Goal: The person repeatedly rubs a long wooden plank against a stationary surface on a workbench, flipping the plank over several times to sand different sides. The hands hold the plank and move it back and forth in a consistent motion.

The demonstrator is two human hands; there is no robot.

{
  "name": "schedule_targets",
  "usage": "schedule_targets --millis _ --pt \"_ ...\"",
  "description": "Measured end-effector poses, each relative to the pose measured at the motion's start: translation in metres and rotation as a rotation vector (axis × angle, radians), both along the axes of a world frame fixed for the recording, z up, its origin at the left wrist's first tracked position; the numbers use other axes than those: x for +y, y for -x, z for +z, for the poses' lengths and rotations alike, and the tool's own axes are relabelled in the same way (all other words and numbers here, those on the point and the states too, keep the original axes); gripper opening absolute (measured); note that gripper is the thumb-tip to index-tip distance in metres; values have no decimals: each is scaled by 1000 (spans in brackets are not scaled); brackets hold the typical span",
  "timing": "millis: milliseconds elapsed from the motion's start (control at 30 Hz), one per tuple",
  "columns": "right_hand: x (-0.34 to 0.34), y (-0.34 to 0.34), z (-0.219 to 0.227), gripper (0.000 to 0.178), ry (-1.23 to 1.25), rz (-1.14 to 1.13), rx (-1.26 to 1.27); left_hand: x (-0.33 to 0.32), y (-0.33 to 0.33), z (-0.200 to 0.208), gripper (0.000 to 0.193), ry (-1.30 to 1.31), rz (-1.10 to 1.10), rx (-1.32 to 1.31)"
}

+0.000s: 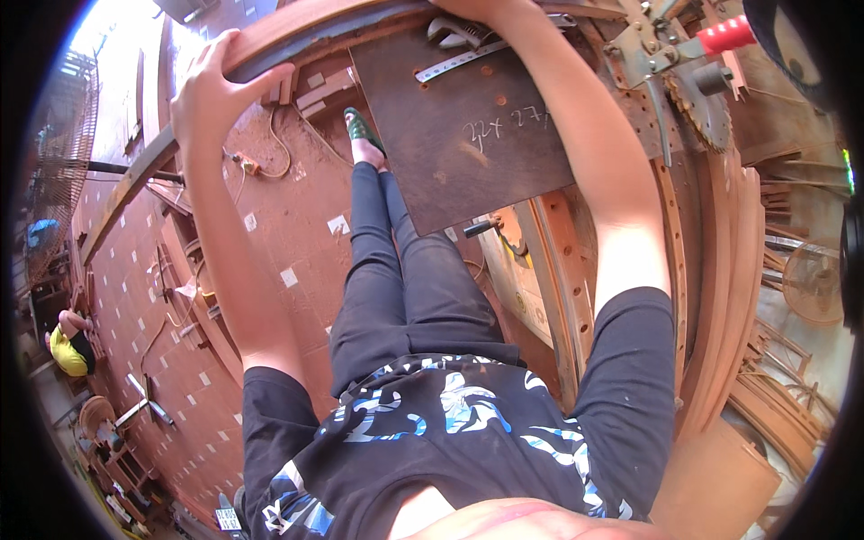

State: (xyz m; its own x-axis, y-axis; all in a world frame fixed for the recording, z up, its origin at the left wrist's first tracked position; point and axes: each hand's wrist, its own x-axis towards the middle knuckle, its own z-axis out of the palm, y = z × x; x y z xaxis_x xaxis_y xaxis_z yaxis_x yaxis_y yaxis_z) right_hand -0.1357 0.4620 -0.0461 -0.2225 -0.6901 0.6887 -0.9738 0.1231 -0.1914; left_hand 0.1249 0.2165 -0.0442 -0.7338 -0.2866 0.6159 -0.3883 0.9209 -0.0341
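A long curved wooden piece [297,34] arcs across the upper left, over the edge of a dark machine table [450,153] with chalk marks. My left hand [211,94] is closed round it, the thumb on the near side and the fingers over the far side. At the top edge, my right hand [477,7] is partly cut off beside the wood's right end. Its fingers are out of sight, so its grip does not show. Near my right forearm lie an adjustable wrench [457,34] and a steel ruler [459,60].
A toothed circular saw blade [700,112] stands right of my arm, below a clamp with a red handle [724,36]. Curved timbers [720,297] line the right side. A cable [286,153] lies on the tiled floor [297,225]. Another person [70,349] is at far left.
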Motion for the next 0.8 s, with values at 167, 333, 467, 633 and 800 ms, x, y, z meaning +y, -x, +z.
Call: schedule_targets --millis 167,333,467,633,800 --pt "-3 -1 -5 25 26 45 -79 3 -1 2 101 -6 63 -51" --pt "1 -11 -2 24 -15 21 -63 3 -12 3 106 1 33 -55" --pt "-1 -15 -2 25 -40 64 -58 11 -22 7 107 -30 88 -103" --pt "-5 -29 3 26 -59 67 -53 7 -33 8 107 -41 70 -109" --pt "-11 -21 -8 37 -53 14 129 20 -32 22 99 -105 30 -110"
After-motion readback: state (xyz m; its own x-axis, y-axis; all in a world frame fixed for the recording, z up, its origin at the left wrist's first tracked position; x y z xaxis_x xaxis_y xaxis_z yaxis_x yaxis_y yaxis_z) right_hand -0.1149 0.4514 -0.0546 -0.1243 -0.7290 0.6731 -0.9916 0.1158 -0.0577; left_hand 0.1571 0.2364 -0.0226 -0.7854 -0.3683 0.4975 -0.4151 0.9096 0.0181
